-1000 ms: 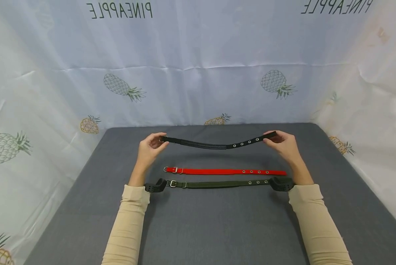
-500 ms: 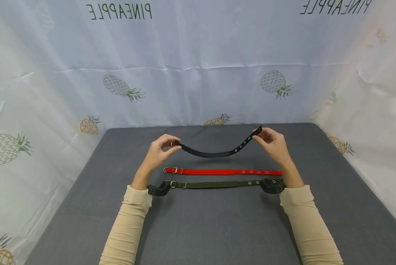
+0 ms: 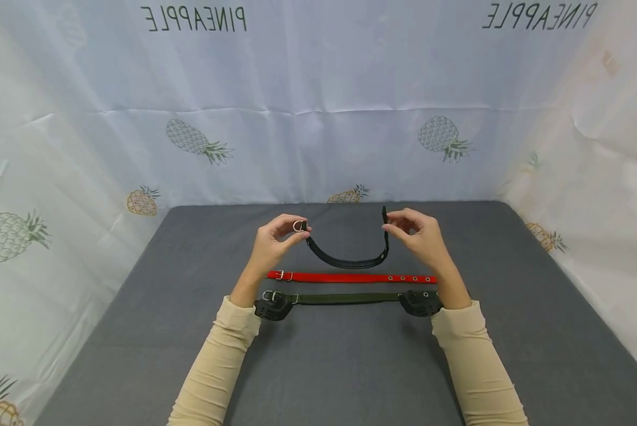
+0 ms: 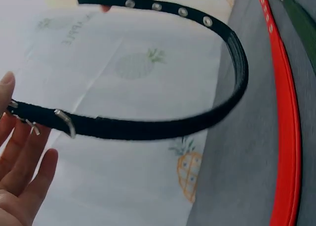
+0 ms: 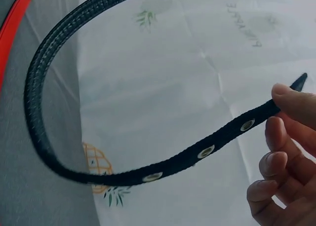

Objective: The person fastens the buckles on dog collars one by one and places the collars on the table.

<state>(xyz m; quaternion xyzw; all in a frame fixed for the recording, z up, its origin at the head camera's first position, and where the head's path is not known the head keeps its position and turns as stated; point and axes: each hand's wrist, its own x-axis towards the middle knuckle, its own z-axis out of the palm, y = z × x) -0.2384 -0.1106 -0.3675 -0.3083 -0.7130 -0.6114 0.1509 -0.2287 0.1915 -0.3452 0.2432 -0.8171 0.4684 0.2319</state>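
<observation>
1. The left hand (image 3: pixel 276 241) pinches the buckle end of the black strap (image 3: pixel 350 264) between thumb and fingers, the ring (image 3: pixel 299 226) poking out beside the grip.
2. The right hand (image 3: pixel 415 238) pinches the plain end, thumb against fingertip, with the tip sticking out past them and the other fingers loosely bent.
3. The black strap hangs in the air between them, sagging into a U. To handle it well, I'd say, pinch lightly right at the ends, bring both hands in evenly and let the middle droop without a twist. A grip covering the buckle could get in the way.
4. From the left wrist I make out four metal-rimmed holes (image 4: pixel 182 12), the metal loop (image 4: pixel 65 123) and a bit of the buckle (image 4: pixel 33 127); from the head, the far side is too edge-on to count holes. Only the right wrist gives the stitched inner face (image 5: pixel 37 83) this closely.
5. Farther out, the head view alone shows the red strap (image 3: pixel 345 277) and green strap (image 3: pixel 345 299) lying side by side, apart, on the grey table (image 3: pixel 340 367); the right wrist catches just some red.
</observation>
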